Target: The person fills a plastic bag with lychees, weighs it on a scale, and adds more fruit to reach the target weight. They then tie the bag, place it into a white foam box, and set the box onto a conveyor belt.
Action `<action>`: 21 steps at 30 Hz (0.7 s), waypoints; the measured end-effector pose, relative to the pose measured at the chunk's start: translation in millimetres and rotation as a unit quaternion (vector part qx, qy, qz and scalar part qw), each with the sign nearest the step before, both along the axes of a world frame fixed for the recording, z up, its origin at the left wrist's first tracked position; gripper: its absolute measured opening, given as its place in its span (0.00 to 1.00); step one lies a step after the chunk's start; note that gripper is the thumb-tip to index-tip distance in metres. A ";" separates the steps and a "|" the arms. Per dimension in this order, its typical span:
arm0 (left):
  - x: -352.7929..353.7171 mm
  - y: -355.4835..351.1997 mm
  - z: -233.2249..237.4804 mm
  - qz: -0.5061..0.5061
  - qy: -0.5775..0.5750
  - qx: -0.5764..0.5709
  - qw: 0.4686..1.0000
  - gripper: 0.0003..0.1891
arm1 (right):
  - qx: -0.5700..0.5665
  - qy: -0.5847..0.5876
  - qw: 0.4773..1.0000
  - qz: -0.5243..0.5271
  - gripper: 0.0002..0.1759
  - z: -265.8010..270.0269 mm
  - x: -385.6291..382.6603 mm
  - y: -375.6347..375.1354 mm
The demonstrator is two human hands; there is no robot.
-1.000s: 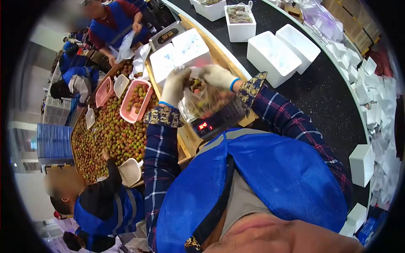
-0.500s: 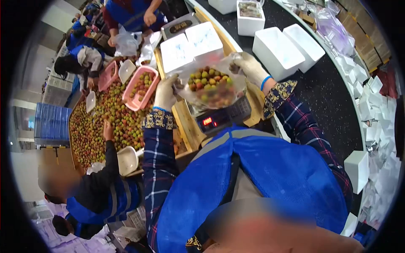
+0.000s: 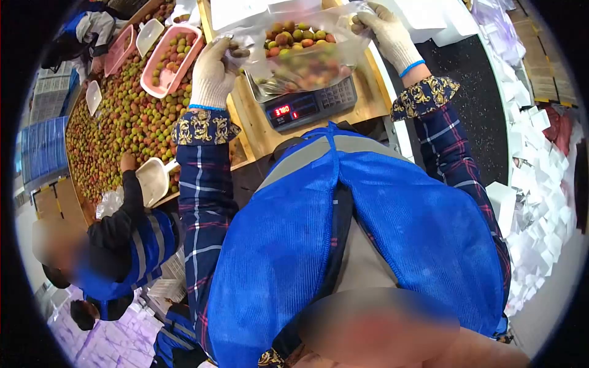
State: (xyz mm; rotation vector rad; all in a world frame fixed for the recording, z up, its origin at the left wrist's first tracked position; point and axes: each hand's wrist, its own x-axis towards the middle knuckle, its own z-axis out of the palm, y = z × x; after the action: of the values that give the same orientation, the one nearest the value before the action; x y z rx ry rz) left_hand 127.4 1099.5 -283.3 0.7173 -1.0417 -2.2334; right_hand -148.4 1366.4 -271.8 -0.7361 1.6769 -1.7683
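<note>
Stretching crosswise over the scale (image 3: pixel 313 109), a clear bag (image 3: pixel 313 66) of fruit

At the far left, loose fruit (image 3: pixel 113 122) fills a broad heap, partly hidden by a co-worker's arm (image 3: pixel 126 196) and a pale scoop (image 3: pixel 152 181). A pink tray (image 3: pixel 167 78) lies nearer the worktop (image 3: pixel 253 132). The left hand (image 3: pixel 215 70), in a pale glove, has its grip closed on the bag's left edge. The bag's long axis runs left to right, its right end slightly farther from the wearer, and its mouth spreads up toward the camera. Cloudy plastic blurs the lower fruit, and the bag covers most of the weighing pan. Whether its base bears on the pan is hard to tell. The right hand (image 3: pixel 391 38), also gloved, has its grip pinched on the right edge, fingertips partly veiled by film. Along the top, white boxes (image 3: pixel 236 13) are cut off by the frame.
</note>
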 end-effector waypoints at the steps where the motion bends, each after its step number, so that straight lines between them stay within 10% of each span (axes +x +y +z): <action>1: 0.3 -2.4 -2.4 0.001 -0.004 0.006 1.000 0.08 | 0.006 -0.004 1.000 0.001 0.18 3.6 3.7 -1.5; 13: 23.2 -19.2 -27.9 0.003 -0.072 -0.098 0.993 0.12 | 0.187 0.211 0.959 -0.023 0.32 19.4 25.2 13.5; 16: 44.2 -33.6 -46.8 0.010 -0.233 -0.515 0.825 0.19 | 0.166 0.245 0.954 -0.057 0.37 -17.6 0.1 30.3; 17: 56.3 -34.1 -45.0 -0.008 -0.233 -0.367 0.900 0.22 | 0.166 0.244 0.954 -0.056 0.37 -34.0 -8.1 40.3; 19: 92.1 -52.3 -57.7 -0.034 -0.386 -0.713 0.584 0.22 | 0.144 0.166 0.971 -0.090 0.48 -58.8 -20.6 57.1; 21: 87.9 -19.7 -42.4 0.100 -0.392 -0.185 0.896 0.30 | 0.117 0.115 0.981 -0.108 0.50 -77.5 -17.7 77.6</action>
State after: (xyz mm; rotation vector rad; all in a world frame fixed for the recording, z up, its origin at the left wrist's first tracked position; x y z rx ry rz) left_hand 215.4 1079.8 -325.7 1.5209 -1.6118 -1.4878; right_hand -166.1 1443.9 -349.3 -0.6933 2.1486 -1.6364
